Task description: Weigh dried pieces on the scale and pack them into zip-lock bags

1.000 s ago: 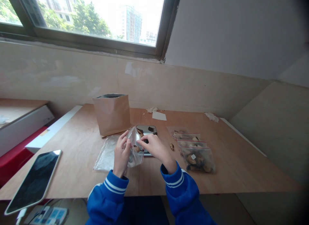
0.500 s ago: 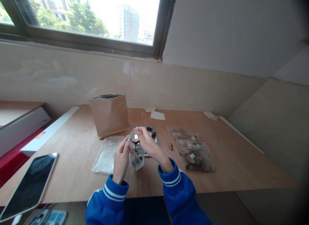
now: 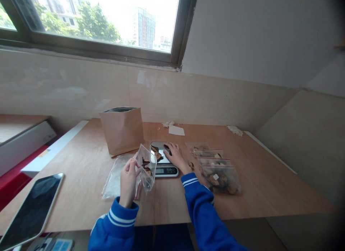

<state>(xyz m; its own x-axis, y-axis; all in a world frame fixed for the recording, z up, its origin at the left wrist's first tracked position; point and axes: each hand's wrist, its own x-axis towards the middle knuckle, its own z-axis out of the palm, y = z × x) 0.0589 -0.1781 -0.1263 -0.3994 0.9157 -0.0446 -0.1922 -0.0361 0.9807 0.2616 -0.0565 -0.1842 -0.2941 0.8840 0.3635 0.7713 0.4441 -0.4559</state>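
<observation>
My left hand (image 3: 128, 179) pinches the edge of a clear zip bag (image 3: 149, 177), which stands tilted with its mouth open. A few brown dried mushroom pieces (image 3: 147, 168) show inside it. My right hand (image 3: 177, 158) is over the right side of the digital kitchen scale (image 3: 167, 172), its thumb and fingers closed around a dark dried mushroom piece (image 3: 168, 149). Brown dried mushroom pieces (image 3: 156, 154) lie on the left part of the scale's plate. Flat clear bags (image 3: 114, 181) lie beneath and beside my left hand.
A brown paper pouch (image 3: 122, 134) stands open behind the flat bags. Several filled zip bags (image 3: 222, 179) overlap on the right, near a loose dried piece (image 3: 191, 165). A tablet (image 3: 32, 204) lies at the left edge; a white card (image 3: 176, 130) lies at the back.
My right hand has left the bag's mouth and moved right onto the scale's plate. My left hand has drawn the bag slightly left, uncovering the scale's display.
</observation>
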